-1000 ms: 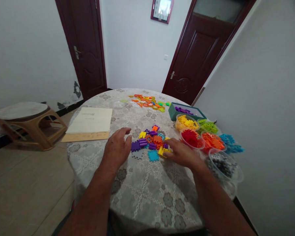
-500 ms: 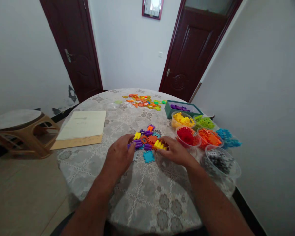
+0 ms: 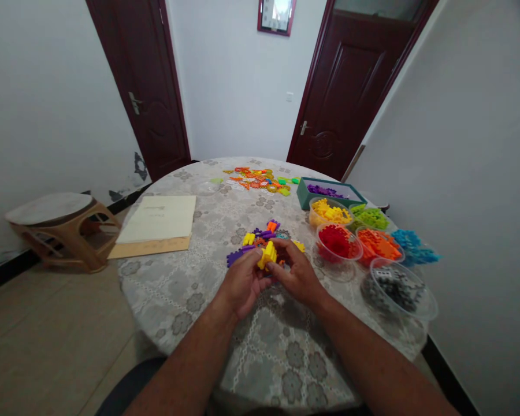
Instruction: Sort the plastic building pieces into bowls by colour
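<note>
Both my hands meet over the middle of the round table [image 3: 242, 358], just in front of a small pile of coloured plastic building pieces [image 3: 262, 234]. My left hand [image 3: 242, 280] and my right hand [image 3: 297, 277] are closed together around a yellow toothed piece [image 3: 267, 255], which sticks up between the fingers. Purple, orange and yellow pieces lie right behind the hands. What else the fingers cover is hidden.
Clear tubs of yellow [image 3: 329, 212], green [image 3: 370, 218], red [image 3: 338, 242], orange [image 3: 378, 245] and dark pieces [image 3: 396, 289] stand at the right, with a teal box [image 3: 325, 190] and loose blue pieces [image 3: 413, 245]. More pieces [image 3: 260, 179] lie at the far side, a paper pad [image 3: 158, 222] to the left, a stool [image 3: 60, 228] beyond.
Both hands left the tabletop pile and came together toward me, lifting the yellow piece between them. The camera view shifted slightly.
</note>
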Demonstrator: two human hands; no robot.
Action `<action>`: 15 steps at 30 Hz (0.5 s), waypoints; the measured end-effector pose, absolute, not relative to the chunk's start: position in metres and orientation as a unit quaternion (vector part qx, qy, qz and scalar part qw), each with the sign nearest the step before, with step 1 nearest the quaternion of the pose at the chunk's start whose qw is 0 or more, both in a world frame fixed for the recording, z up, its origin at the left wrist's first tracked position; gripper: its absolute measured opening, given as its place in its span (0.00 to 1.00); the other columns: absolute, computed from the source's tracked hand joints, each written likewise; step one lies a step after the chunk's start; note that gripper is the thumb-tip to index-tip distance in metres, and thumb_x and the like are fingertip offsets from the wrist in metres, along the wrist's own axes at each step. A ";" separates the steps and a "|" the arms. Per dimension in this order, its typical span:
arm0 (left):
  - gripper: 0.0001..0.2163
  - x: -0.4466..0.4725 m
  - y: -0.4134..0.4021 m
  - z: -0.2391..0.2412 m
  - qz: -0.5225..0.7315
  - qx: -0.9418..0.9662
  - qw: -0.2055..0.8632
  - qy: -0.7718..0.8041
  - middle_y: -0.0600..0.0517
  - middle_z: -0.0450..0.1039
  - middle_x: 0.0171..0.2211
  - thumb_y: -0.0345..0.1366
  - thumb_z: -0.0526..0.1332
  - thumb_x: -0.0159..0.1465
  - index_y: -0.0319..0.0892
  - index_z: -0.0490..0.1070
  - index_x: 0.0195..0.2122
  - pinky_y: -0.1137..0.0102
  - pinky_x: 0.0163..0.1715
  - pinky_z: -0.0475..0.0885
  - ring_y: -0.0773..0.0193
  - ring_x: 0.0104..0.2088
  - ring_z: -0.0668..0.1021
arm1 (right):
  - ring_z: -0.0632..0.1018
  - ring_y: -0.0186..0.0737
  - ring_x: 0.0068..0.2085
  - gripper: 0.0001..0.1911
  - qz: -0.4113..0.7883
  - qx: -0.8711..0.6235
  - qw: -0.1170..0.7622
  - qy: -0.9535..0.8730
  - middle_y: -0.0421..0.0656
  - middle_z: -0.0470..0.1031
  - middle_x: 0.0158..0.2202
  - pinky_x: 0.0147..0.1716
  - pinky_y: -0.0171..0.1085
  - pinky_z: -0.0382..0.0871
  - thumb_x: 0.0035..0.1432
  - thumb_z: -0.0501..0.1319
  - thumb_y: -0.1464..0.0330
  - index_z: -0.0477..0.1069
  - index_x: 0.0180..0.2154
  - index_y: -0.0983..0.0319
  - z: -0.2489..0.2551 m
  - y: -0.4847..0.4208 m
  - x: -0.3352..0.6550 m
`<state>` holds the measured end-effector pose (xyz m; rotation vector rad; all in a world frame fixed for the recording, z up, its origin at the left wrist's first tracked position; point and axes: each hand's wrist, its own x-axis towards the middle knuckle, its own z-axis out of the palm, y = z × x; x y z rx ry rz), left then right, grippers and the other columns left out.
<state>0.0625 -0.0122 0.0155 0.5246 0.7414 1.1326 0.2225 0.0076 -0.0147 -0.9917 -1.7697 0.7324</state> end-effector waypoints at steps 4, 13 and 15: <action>0.10 0.057 -0.010 0.021 0.539 0.227 0.739 0.333 0.38 0.81 0.46 0.30 0.63 0.65 0.36 0.77 0.48 0.66 0.36 0.83 0.58 0.40 0.85 | 0.80 0.46 0.54 0.23 0.312 -0.404 0.481 -0.713 0.47 0.77 0.57 0.54 0.45 0.75 0.68 0.61 0.64 0.64 0.63 0.54 -0.013 0.006 0.226; 0.10 0.050 -0.006 0.018 0.592 0.213 0.684 0.368 0.43 0.82 0.42 0.27 0.64 0.62 0.39 0.74 0.46 0.67 0.39 0.82 0.60 0.39 0.85 | 0.75 0.51 0.59 0.24 0.123 -0.369 0.448 -0.805 0.50 0.73 0.56 0.60 0.52 0.70 0.63 0.60 0.71 0.68 0.61 0.55 -0.007 0.005 0.227; 0.12 0.051 -0.007 0.016 0.585 0.221 0.690 0.363 0.43 0.81 0.45 0.30 0.66 0.62 0.40 0.74 0.47 0.69 0.36 0.80 0.59 0.40 0.84 | 0.74 0.52 0.60 0.27 0.101 -0.357 0.431 -0.823 0.51 0.72 0.57 0.61 0.54 0.69 0.62 0.61 0.72 0.67 0.62 0.55 -0.010 0.004 0.222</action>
